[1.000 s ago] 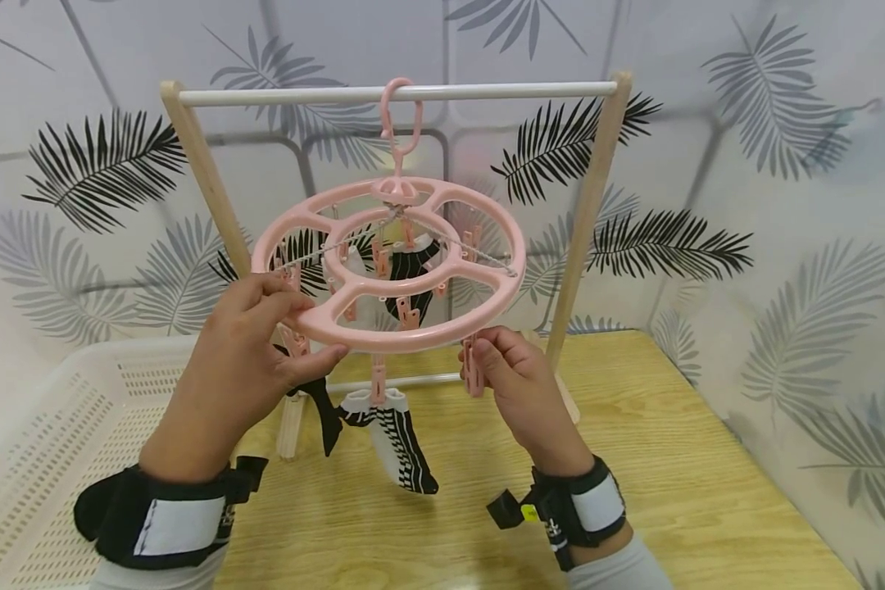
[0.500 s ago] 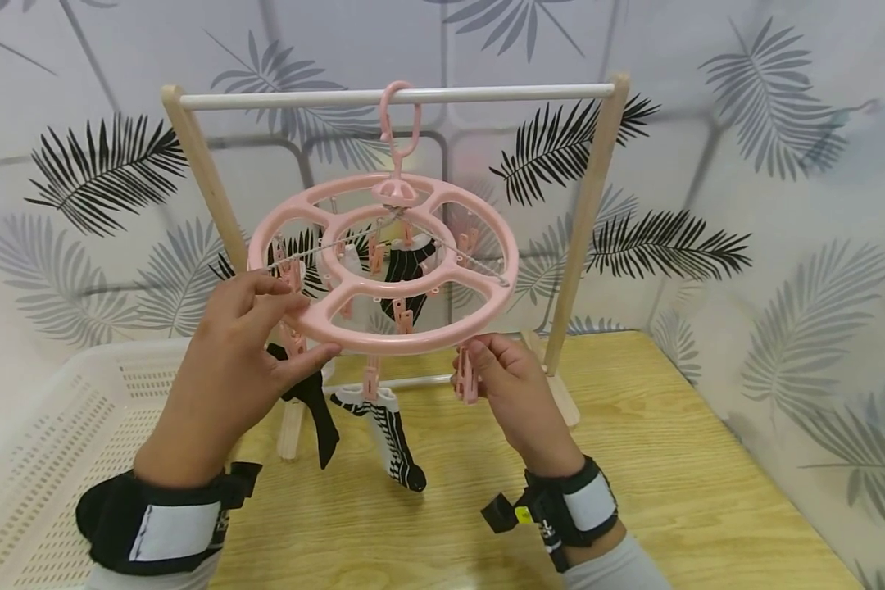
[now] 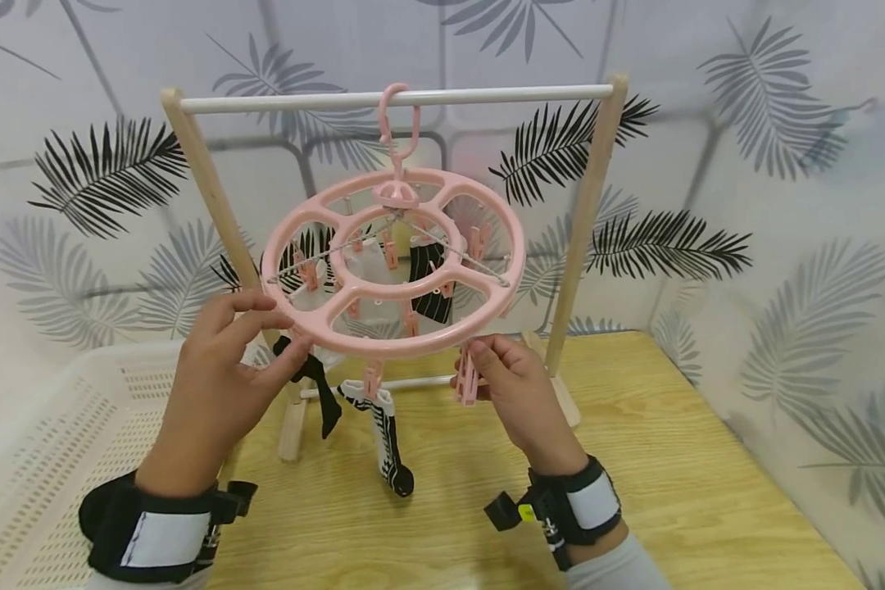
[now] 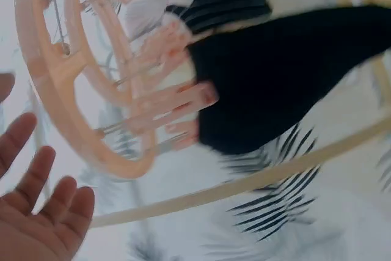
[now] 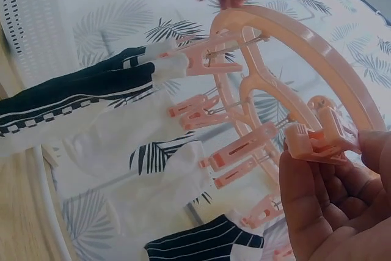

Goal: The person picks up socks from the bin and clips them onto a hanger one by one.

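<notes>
A pink round clip hanger (image 3: pixel 413 348) hangs by its hook from a white rail. My right hand (image 3: pixel 519 393) pinches a pink clothespin (image 3: pixel 466 378) under the front right of the ring; the right wrist view shows this clothespin (image 5: pixel 317 142) between thumb and fingers. My left hand (image 3: pixel 217 360) is at the ring's front left edge, its fingers spread and apart from the ring in the left wrist view. Clipped below the ring are a black-and-white patterned sock (image 3: pixel 385 438) at the front, a black sock (image 4: pixel 269 77) at the left and a dark striped sock (image 3: pixel 429 279) behind.
The white rail (image 3: pixel 516 94) spans a wooden stand (image 3: pixel 586 221) on the wooden table (image 3: pixel 671 459). A white perforated basket (image 3: pixel 52 459) is at the left. Behind hangs a leaf-patterned cloth (image 3: pixel 789 270). Several other clothespins (image 5: pixel 241 145) dangle from the ring.
The ring has turned, and the hanging socks have swung and shifted with it. My left hand has let go of the rim and drawn slightly left. My right hand keeps its pinch on the clothespin.
</notes>
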Motion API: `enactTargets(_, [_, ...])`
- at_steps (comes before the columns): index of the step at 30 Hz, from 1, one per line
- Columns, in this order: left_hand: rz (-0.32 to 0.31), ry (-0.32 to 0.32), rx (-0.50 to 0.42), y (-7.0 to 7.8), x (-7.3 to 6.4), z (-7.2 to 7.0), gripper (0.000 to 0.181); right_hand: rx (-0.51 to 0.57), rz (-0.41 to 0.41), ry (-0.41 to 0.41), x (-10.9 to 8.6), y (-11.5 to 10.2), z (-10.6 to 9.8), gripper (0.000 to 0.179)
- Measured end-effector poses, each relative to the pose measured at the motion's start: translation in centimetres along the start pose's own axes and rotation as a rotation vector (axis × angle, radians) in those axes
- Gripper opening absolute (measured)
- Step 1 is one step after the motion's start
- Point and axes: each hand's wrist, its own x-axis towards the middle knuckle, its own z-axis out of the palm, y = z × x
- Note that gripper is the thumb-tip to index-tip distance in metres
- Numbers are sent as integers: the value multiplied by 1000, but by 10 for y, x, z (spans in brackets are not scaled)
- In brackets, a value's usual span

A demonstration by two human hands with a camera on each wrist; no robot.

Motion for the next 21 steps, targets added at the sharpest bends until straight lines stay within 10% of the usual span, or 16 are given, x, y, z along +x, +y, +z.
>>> enactTargets(10, [-423,4,19,-58,-18,-16,21,-63,-8,-18,0,-3,-1,37])
enactTargets(14, [-448,-68,89,-91,-28,-23,26,-53,-7,-23,0,-3,0,36])
enactTargets(21, [-379,-456,248,-151,-56,-36,33,-63,12,-26,0,-3,1,38])
